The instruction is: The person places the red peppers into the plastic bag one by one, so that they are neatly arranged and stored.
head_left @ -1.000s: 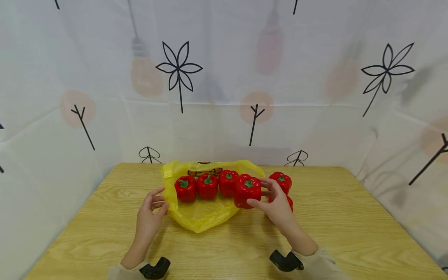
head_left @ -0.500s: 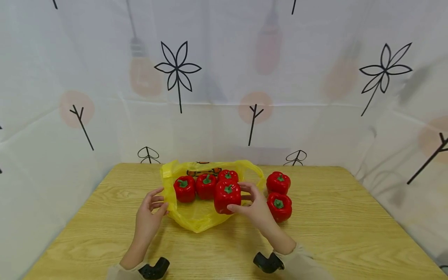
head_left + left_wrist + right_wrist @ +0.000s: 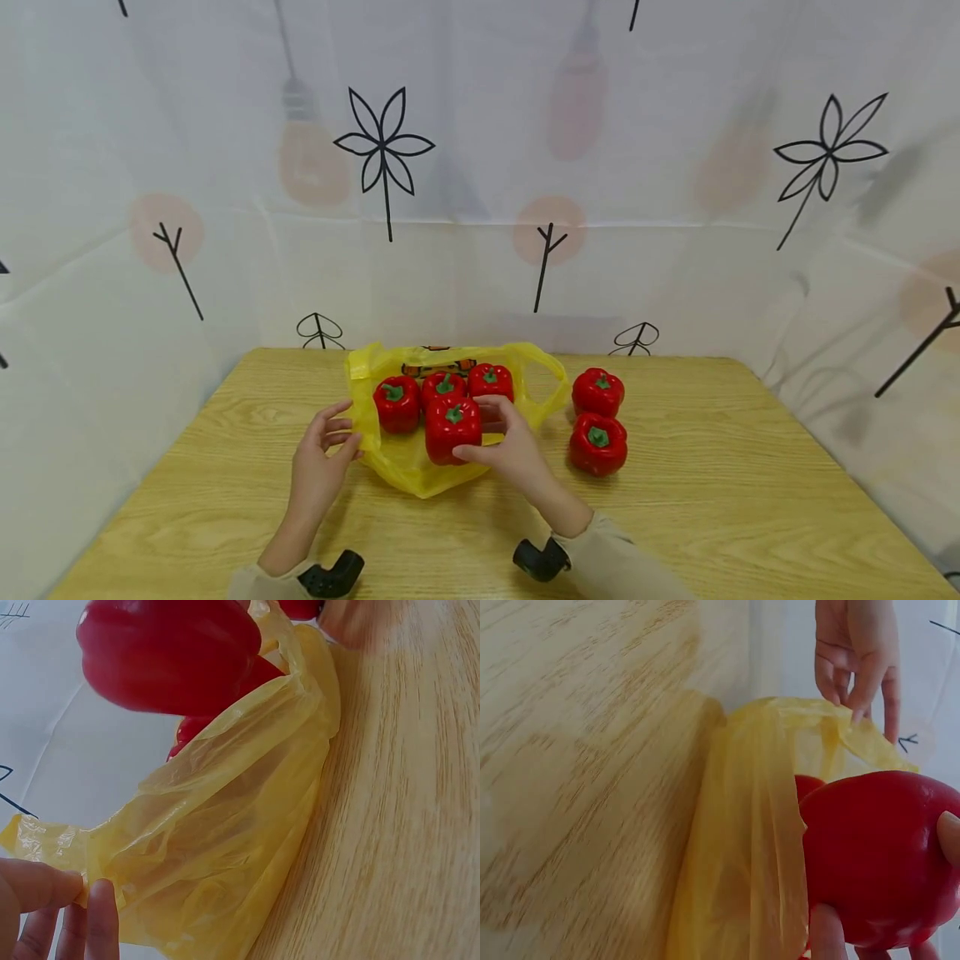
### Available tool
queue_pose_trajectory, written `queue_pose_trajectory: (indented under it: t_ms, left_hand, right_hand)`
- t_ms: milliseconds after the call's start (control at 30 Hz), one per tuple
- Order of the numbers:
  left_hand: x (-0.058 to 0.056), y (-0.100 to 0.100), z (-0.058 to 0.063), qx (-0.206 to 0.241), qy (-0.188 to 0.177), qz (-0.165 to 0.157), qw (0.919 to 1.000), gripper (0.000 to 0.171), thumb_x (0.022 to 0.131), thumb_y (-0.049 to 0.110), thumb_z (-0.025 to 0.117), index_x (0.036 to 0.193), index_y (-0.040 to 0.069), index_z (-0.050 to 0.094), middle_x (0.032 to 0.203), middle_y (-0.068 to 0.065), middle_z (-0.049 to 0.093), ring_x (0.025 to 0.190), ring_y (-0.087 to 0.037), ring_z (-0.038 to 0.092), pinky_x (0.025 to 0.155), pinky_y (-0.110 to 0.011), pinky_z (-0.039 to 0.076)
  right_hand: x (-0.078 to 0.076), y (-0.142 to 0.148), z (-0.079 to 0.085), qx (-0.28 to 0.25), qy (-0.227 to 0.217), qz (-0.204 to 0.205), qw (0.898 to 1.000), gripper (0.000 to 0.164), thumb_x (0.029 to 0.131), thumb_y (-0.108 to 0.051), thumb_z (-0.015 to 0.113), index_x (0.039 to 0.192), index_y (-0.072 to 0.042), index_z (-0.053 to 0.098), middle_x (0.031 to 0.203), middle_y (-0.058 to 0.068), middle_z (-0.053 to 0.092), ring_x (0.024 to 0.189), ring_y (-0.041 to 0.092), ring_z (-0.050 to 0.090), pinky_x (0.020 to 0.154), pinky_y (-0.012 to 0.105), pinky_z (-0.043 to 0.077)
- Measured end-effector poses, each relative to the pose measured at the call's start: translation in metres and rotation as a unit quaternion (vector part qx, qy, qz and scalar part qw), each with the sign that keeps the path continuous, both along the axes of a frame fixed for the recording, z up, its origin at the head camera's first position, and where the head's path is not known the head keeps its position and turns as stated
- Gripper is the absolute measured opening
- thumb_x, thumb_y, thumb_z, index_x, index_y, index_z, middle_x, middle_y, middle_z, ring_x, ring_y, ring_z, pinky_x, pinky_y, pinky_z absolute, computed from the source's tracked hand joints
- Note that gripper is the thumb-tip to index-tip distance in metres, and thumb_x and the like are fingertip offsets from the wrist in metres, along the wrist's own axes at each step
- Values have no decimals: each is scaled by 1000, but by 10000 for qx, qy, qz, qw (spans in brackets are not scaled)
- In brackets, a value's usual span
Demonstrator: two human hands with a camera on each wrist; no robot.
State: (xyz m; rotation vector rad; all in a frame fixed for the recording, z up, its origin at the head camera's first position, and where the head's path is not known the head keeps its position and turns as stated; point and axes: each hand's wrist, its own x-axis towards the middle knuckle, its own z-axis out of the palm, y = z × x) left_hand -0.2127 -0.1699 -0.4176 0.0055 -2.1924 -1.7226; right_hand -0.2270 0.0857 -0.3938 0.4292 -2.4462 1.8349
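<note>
My right hand (image 3: 513, 450) holds a red bell pepper (image 3: 453, 432) with a green stem, thumb on one side and fingers on the other. In the head view it overlaps the mouth of a yellow plastic bag (image 3: 420, 483). My left hand (image 3: 324, 467) pinches the bag's left edge between thumb and fingertips, clearest in the left wrist view, where the bag film (image 3: 225, 847) stretches away from the fingers. Within the bag's opening sit three more peppers: a left one (image 3: 397, 406), a middle one (image 3: 442, 387) partly covered by the held pepper, and a right one (image 3: 491, 381).
Two red peppers stand on the wooden table (image 3: 712, 467) right of the bag, a rear pepper (image 3: 597, 392) and a front pepper (image 3: 597, 445). A bag handle loop (image 3: 558, 379) spreads toward them. Behind the table hangs a patterned white cloth (image 3: 465, 283).
My right hand has carried the pepper leftward, from the bag's right side to over its mouth. The two peppers at the right are uncovered now. My left hand stays at the bag's edge.
</note>
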Motion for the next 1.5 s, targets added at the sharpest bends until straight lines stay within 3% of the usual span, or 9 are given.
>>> queue_pose_trajectory:
  t_ms: [300,667,1167,1500]
  left_hand:
    - [0,0,1,25,19,-3,10000,46,87,-6,60,128,11,51,106,-13,52,88,-18,55,69,-35,56]
    - [0,0,0,40,89,23,9999,46,86,-7,61,127,10,52,105,-13,52,86,-17,56,68,-33,57]
    - [-1,0,0,-51,61,49,10000,46,86,-6,61,128,10,51,105,-13,53,86,-15,56,66,-25,56]
    - [2,1,3,-202,133,121,9996,43,87,-3,61,128,9,52,106,-16,54,92,-28,57,66,-24,55]
  right_hand:
    - [-5,-17,-4,25,-49,378,9993,61,75,-15,79,126,-8,45,127,15,49,107,36,52,87,45,50]
    - [-15,-36,-9,378,-128,368,9985,60,74,-14,80,122,-9,46,118,12,52,104,31,54,84,40,51]
    - [-17,-59,-11,407,-180,559,9974,58,75,-10,78,124,-8,48,118,12,55,104,28,55,87,41,50]
    - [-17,-66,-19,421,-28,638,9971,59,75,-7,78,123,-4,46,116,13,52,95,27,56,83,38,52]
